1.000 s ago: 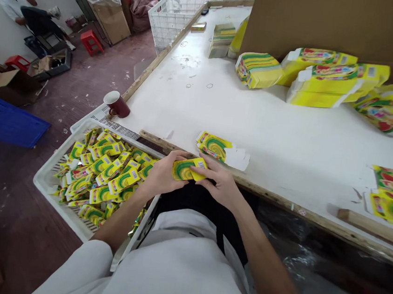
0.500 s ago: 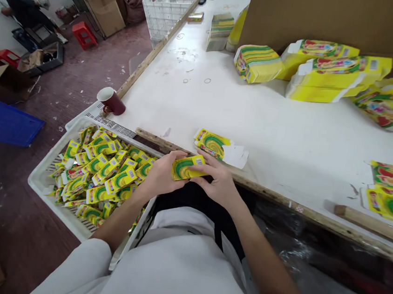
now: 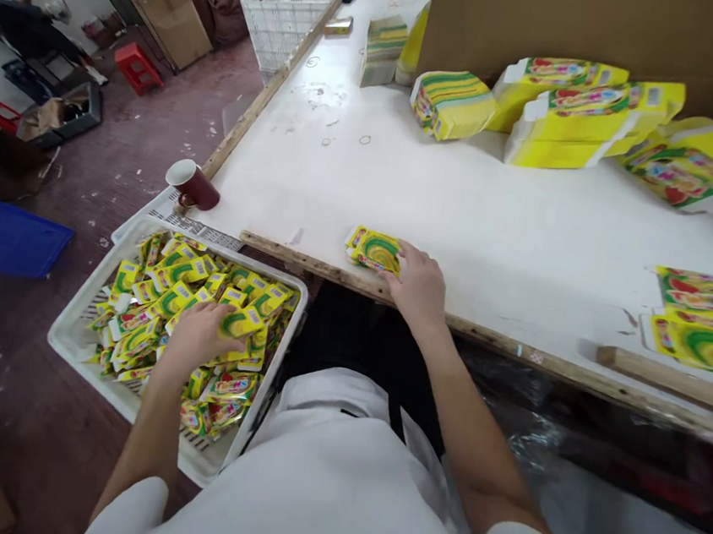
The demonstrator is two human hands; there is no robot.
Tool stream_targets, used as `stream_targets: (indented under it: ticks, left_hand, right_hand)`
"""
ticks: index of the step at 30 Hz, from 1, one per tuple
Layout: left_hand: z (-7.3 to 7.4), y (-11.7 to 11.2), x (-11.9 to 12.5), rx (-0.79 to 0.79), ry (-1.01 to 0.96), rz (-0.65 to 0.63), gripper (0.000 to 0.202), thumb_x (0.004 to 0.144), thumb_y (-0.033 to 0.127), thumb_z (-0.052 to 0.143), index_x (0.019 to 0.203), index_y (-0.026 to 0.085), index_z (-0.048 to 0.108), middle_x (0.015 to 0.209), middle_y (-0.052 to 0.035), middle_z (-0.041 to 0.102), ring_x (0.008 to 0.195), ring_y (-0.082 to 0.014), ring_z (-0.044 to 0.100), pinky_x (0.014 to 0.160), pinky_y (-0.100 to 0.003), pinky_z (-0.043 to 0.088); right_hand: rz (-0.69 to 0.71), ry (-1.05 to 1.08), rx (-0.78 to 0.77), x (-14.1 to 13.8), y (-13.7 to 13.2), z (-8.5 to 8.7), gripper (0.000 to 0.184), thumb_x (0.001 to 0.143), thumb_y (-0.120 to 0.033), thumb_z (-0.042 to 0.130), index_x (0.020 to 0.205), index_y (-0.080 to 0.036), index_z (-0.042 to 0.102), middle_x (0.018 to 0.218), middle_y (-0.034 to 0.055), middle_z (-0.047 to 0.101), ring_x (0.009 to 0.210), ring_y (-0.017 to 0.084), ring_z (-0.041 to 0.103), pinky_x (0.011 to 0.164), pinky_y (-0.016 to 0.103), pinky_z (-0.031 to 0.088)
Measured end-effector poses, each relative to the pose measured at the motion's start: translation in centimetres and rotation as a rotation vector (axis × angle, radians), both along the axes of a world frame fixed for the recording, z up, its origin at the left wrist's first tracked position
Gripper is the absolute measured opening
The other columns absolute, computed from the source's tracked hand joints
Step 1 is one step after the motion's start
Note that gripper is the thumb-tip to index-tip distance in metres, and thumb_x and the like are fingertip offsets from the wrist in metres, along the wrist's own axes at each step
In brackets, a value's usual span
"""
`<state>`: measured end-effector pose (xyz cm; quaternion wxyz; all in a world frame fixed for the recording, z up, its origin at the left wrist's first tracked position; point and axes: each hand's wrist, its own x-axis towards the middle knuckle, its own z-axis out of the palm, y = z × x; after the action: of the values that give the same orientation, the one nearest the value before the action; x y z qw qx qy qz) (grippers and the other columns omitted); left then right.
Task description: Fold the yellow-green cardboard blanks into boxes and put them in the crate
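Observation:
My left hand is over the white plastic basket, closed on one end of a small yellow-green box just above the pile. Many similar boxes lie jumbled in the basket, with shiny printed packets near its front corner. At the table edge my right hand grips the right end of another small yellow carton lying on the white table. My fingers cover that end, so its flaps are hidden.
A dark red mug lies tilted at the table's left corner. Stacks of flat yellow cartons stand at the back against a brown cardboard sheet. More flat cartons lie at right, near a wooden strip. A person sits far left.
My left hand has carried the small box from in front of me to the basket at left. My right hand has let go of that box and taken hold of the carton on the table.

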<state>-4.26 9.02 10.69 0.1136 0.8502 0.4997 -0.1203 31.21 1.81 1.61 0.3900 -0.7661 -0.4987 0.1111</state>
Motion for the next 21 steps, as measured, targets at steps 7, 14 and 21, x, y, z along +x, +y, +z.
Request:
stream_targets:
  ticks: [7,14,21]
  left_hand:
    - [-1.7,-0.5,1.5,-0.070,-0.335,0.078,0.049,0.085,0.048,0.063,0.124,0.018,0.058,0.126,-0.0149,0.068,0.117,-0.0312,0.063,0.101,-0.047,0.048]
    - [-3.0,-1.3,11.4,-0.354,-0.755,-0.109,0.048,0.083,0.037,0.070,0.126,0.023,0.056,0.114,-0.0075,0.074,0.107,-0.0223,0.069,0.089,-0.035,0.054]
    - [-3.6,-1.5,12.8,-0.445,-0.862,-0.036,0.039,0.083,0.037,0.070,0.118,0.022,0.061,0.108,-0.0091,0.075,0.103,-0.0225,0.070,0.080,-0.032,0.056]
  right_hand:
    - [0.000,-0.206,-0.084,1.6,0.5,-1.8,0.038,0.083,-0.027,0.065,0.117,-0.015,0.056,0.099,0.0160,0.065,0.092,0.034,0.058,0.086,0.051,0.050]
    - [-0.009,-0.044,-0.097,1.3,0.4,-1.5,0.051,0.076,-0.019,0.065,0.122,-0.018,0.044,0.108,0.0132,0.060,0.095,0.030,0.060,0.084,0.047,0.052]
    - [0.009,0.063,-0.072,2.1,0.6,-0.8,0.050,0.070,-0.024,0.073,0.114,-0.020,0.048,0.101,0.0092,0.059,0.086,0.026,0.061,0.078,0.043,0.054]
